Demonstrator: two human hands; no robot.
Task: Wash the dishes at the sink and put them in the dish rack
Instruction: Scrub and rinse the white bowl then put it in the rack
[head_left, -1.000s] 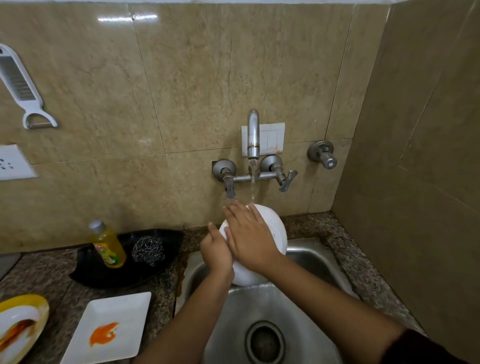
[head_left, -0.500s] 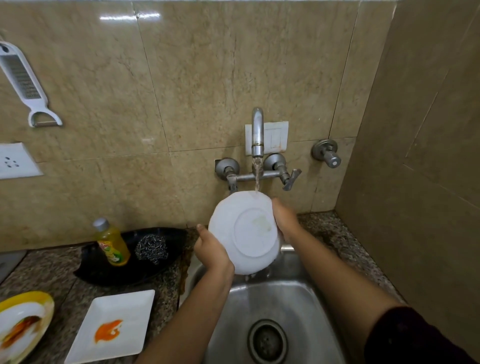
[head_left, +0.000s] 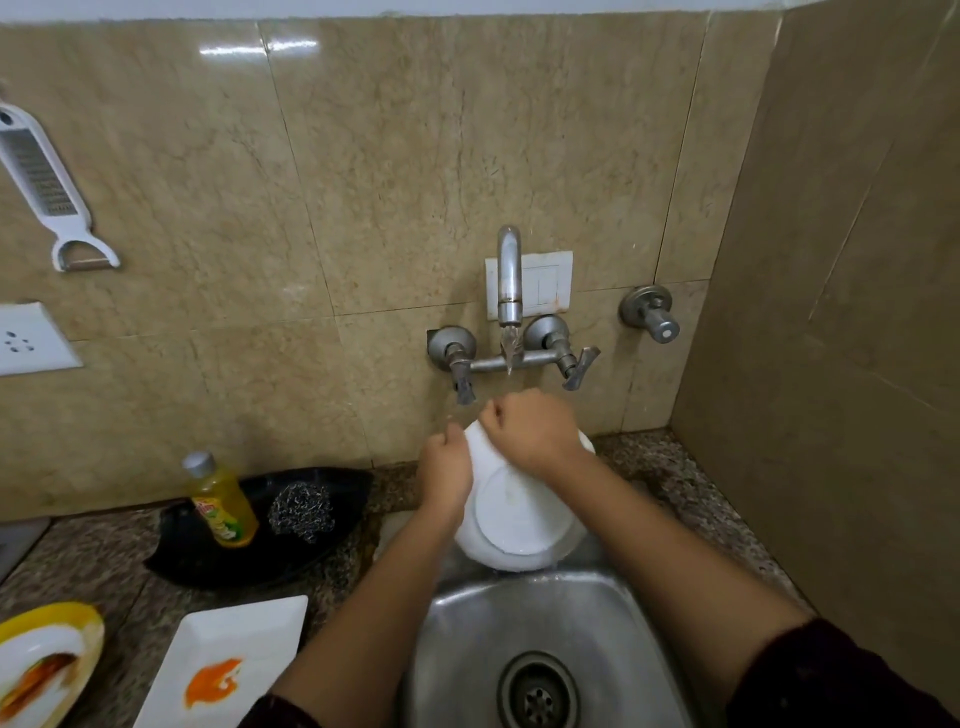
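A round white plate (head_left: 511, 525) is held upright over the steel sink (head_left: 545, 623), its underside facing me, below the running tap (head_left: 509, 275). My left hand (head_left: 444, 475) grips the plate's left rim. My right hand (head_left: 535, 431) lies across the plate's upper part with fingers curled over its top edge, under the water stream. A white square plate (head_left: 228, 660) with an orange smear and a yellow-rimmed dirty plate (head_left: 41, 660) lie on the counter to the left.
A black tray (head_left: 208, 556) holds a yellow dish soap bottle (head_left: 221, 501) and a steel scrubber (head_left: 301, 512). A grater-peeler (head_left: 49, 192) hangs on the left wall above a socket (head_left: 31, 340). A side wall (head_left: 841, 312) closes in the right. No dish rack shows.
The plate has dropped lower toward the sink. My right hand came from the plate's right rim onto its upper face; a second ago it also covered the plate.
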